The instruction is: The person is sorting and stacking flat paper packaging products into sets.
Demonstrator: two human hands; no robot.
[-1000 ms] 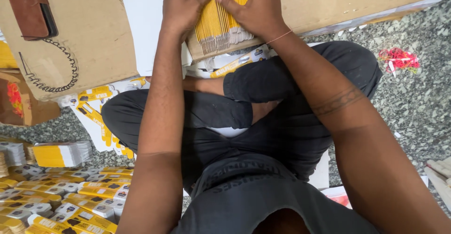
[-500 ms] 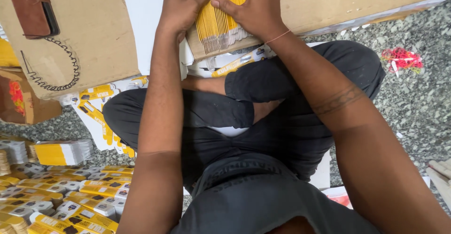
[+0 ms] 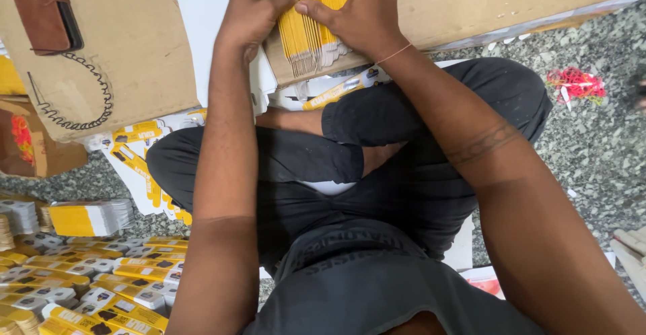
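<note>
**Both hands clamp a yellow card stack at the top of the frame**

Speckled grey floor [image 3: 592, 153] fills the right side of the frame, with the person seated cross-legged on it in dark trousers. Brown cardboard [image 3: 134, 52] lies flat across the upper left and top.

At top centre, the stack [image 3: 306, 25] of thin yellow cards stands on edge on a cardboard piece, its white lower ends fanned slightly toward the knees. The left hand [image 3: 252, 15] presses against the stack's left side, thumb reaching over the card edges. The right hand [image 3: 360, 12] covers the right side, fingers curled over the top and thumb meeting the left thumb above the cards. Each grip is pressed together on the stack, squeezing it from both sides.

On the cardboard in the upper left corner sits a brown wallet case [image 3: 47, 9], with a black coiled cord [image 3: 81, 106] curving below it. A red tangle of bands [image 3: 575, 85] lies on the floor at upper right. At lower left, loose yellow-and-white packets [image 3: 87, 288] are heaped, and a bundled pack [image 3: 91, 217] rests just above them.
</note>
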